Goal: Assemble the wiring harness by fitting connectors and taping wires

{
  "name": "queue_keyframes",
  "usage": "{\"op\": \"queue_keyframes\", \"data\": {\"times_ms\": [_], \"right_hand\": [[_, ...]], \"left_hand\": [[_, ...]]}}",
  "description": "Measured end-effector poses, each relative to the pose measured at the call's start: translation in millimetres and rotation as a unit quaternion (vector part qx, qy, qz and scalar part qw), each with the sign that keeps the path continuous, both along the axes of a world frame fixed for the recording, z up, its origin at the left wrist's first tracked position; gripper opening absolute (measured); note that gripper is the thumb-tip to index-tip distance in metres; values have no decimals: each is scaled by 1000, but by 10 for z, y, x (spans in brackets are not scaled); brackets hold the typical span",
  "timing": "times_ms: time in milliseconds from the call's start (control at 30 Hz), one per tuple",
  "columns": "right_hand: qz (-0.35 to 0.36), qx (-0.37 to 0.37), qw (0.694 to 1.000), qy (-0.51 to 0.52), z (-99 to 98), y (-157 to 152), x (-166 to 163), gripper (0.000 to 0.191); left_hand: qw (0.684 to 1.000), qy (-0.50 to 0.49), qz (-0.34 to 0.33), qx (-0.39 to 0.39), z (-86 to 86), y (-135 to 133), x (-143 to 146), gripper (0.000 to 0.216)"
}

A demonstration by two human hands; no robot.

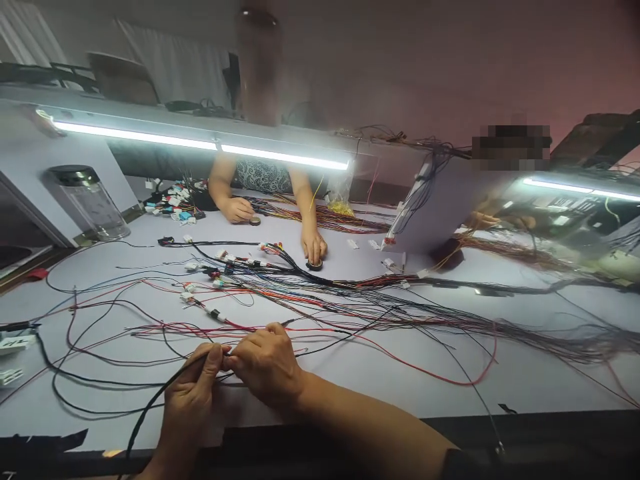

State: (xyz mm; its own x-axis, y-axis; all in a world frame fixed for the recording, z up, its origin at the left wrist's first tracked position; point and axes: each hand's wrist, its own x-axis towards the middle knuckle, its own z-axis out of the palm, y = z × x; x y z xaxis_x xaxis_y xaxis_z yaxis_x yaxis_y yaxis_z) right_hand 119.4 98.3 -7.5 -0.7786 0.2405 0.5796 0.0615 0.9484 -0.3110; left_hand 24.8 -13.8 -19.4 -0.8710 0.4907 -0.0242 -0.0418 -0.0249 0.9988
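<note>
My left hand (191, 387) is closed with thumb and fingers pinching a black cable (150, 408). The cable hangs from that hand over the table's front edge at the lower left. My right hand (265, 365) is closed right beside it, fingertips against the left ones, gripping the same cable; its exact grip is hidden. Around both hands lie thin red wires (415, 360) and black wires. Beyond them a wiring harness (345, 283) stretches across the table, with white connectors (189, 288) at its left ends.
Opposite, a co-worker's hand (313, 245) touches a black tape roll (314, 265), and their other hand (237, 210) is by another roll. A glass bottle (95, 203) stands at the left near piled connectors (175, 200). A light tube (285, 157) hangs low across the back.
</note>
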Motion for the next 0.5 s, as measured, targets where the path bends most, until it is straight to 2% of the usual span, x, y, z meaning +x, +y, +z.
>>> {"op": "queue_keyframes", "data": {"times_ms": [167, 267, 400, 500], "right_hand": [[3, -75, 997, 6, -44, -14, -6, 40], [4, -96, 995, 21, -110, 12, -44, 38], [2, -94, 995, 20, -169, 31, -81, 37], [4, -96, 994, 45, -198, 31, -86, 38]], "left_hand": [[998, -57, -11, 23, 99, -3, 56, 38], [988, -144, -21, 53, 193, -57, 100, 41], [960, -275, 27, 45, 304, -192, 79, 45], [946, -318, 63, 27, 370, -288, -2, 47]]}}
